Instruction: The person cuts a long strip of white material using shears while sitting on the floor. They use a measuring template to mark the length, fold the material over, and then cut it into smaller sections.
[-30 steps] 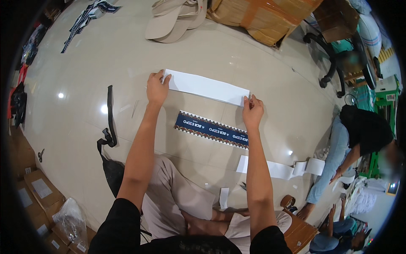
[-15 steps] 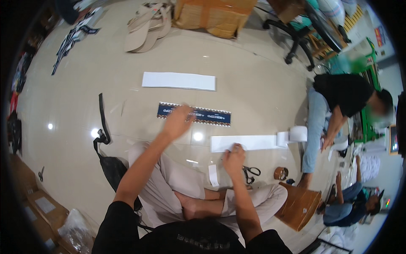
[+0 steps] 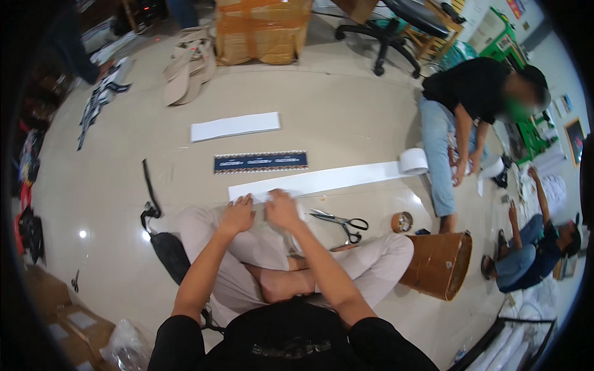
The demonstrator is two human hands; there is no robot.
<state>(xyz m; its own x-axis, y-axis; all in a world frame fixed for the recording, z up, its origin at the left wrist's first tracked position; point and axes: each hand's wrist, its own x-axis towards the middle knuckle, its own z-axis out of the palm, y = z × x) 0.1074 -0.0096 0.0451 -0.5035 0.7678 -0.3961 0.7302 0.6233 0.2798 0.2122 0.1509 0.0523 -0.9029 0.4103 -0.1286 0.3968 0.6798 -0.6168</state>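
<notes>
A long white strip (image 3: 328,179) runs out across the floor from a white roll (image 3: 414,162) at its right end. My left hand (image 3: 238,214) rests its spread fingertips on the strip's left end. Just right of it, my right hand (image 3: 283,210) is at the strip's near edge; its fingers are curled and smeared by motion, so any grip is unclear. Beyond the strip lies a navy strip with patterned borders (image 3: 260,162), flat and untouched. Farther out is a stack of shorter white strips (image 3: 235,126). Black-handled scissors (image 3: 341,224) lie on the floor right of my right hand.
A brown tape roll (image 3: 401,222) and a cardboard piece (image 3: 436,264) are by my right knee. A black bag (image 3: 168,252) with a strap lies at my left. A co-worker (image 3: 461,93) sits beside the roll. Beige slippers (image 3: 189,71) and a taped carton (image 3: 263,31) stand farther off.
The white strip now reaches much farther left. My left hand has left the navy strip and come down to the white strip's end; my right hand has moved left. The view has shifted.
</notes>
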